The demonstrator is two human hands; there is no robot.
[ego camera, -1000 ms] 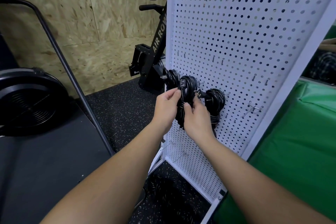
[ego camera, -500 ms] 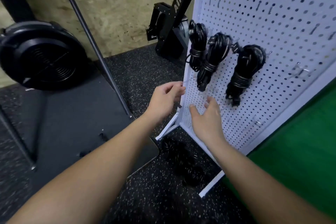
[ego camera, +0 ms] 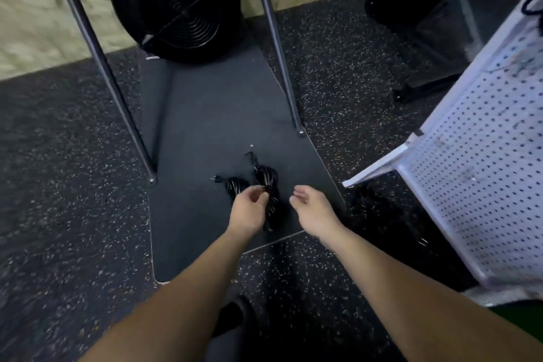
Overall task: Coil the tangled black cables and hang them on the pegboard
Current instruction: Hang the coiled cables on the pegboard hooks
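Both hands left the pegboard (ego camera: 482,161) for bundled cables (ego camera: 266,185) (on the mat (ego camera: 211,114)).

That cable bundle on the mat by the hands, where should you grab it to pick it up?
Probably around its middle, where the coiled cable bundle looks cinched, coming down from above since it lies flat on the dark mat. The left hand is already there; the right hand hovers open beside it.

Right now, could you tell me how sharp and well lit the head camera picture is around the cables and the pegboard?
Head view: motion blur smears the pegboard and its holes, also the wall at left; wide-angle distortion bends the frame edges. The cable bundles on the dark mat are dim, told mainly by glints on the strands. The left hand and right hand are fairly sharp.
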